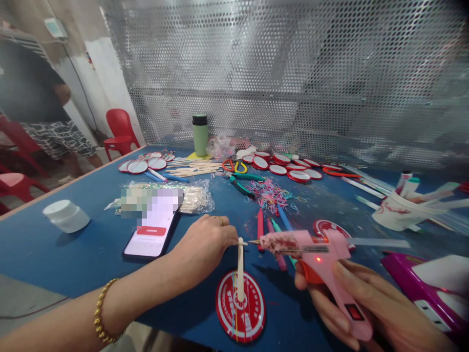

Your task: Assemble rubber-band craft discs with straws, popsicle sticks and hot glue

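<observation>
My right hand [351,298] is wrapped round a pink hot glue gun [322,249] with a glue stick in its back and a red light lit. Its nozzle points left, very close to the top of a flat wooden craft stick [241,274]. That stick rises from a round red disc [225,313] with white print and thin coloured bands across it. My left hand [210,239] is closed, its fingertips pinching a short pale stick [243,242] crosswise at the top of the craft stick. The fingers partly hide the short piece.
Around lie a phone [152,234], a white jar [68,216], bagged sticks [198,198], rubber bands [273,193], pliers [242,186], markers [260,227], red-rimmed discs [298,175], a cup of pens [394,212] and a green bottle [200,137]. A person [32,83] stands at left.
</observation>
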`<action>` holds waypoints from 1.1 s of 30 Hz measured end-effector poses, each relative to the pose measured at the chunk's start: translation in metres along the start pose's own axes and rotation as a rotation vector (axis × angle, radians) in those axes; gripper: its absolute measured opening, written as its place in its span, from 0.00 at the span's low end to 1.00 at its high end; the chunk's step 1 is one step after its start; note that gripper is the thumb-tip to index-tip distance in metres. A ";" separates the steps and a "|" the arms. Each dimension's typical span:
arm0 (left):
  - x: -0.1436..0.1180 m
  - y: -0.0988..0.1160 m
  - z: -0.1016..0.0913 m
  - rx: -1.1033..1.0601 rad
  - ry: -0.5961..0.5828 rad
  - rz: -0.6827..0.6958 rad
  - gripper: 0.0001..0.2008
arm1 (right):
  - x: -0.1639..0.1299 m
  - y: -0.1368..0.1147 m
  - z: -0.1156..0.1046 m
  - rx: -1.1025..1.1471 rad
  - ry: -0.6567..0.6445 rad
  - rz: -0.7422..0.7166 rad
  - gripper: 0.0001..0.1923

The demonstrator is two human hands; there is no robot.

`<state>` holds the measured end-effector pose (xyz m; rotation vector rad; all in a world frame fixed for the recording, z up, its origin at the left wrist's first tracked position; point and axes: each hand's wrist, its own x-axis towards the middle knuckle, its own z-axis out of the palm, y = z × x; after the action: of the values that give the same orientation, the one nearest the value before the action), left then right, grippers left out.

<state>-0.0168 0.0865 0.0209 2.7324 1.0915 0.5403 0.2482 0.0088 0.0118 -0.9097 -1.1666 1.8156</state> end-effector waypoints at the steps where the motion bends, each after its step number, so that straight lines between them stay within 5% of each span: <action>1: 0.000 0.000 0.000 0.001 0.003 0.006 0.18 | 0.000 0.000 0.000 -0.010 0.023 0.006 0.20; 21: 0.001 0.000 0.001 0.005 0.022 0.017 0.19 | -0.001 -0.003 0.007 -0.017 0.109 0.023 0.21; 33: -0.001 0.003 -0.007 0.029 -0.001 -0.067 0.16 | 0.000 0.006 -0.006 0.031 -0.001 -0.002 0.20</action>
<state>-0.0187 0.0837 0.0275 2.7085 1.1956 0.5171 0.2516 0.0096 0.0045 -0.8895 -1.1364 1.8274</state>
